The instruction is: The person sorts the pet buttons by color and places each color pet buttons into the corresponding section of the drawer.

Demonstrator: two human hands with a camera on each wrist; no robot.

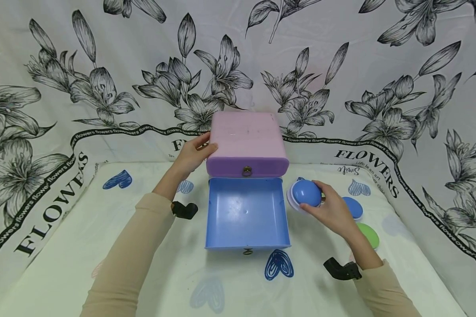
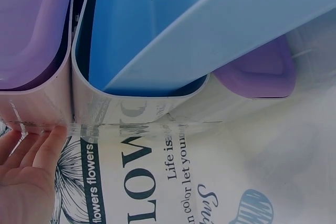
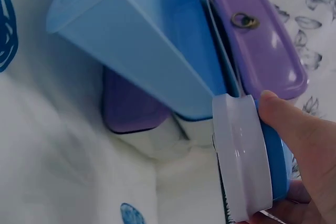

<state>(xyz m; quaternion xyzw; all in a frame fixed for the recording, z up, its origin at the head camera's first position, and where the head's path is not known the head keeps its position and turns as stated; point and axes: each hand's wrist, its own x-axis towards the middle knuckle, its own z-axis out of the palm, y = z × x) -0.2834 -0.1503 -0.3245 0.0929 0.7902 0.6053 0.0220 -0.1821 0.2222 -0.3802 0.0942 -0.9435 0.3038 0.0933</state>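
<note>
A small drawer cabinet (image 1: 243, 132) with a pink top stands at the middle of the table. Its blue drawer (image 1: 246, 215) is pulled far out and has nothing inside; the purple drawer (image 1: 230, 166) above it is closed. My left hand (image 1: 192, 154) rests against the cabinet's left side, fingers (image 2: 50, 153) fairly straight on the pink wall. To the right of the blue drawer, my right hand (image 1: 331, 209) grips a round object with a blue dome (image 1: 306, 193) and a thick white rim (image 3: 241, 156). Part of that object is hidden behind the fingers.
Another purple drawer (image 3: 128, 103) shows below the blue one. A blue disc (image 1: 353, 207) and a green disc (image 1: 368, 235) lie on the table right of my right hand, partly covered by the arm. Behind the cabinet hangs a flower-printed cloth (image 1: 313, 26).
</note>
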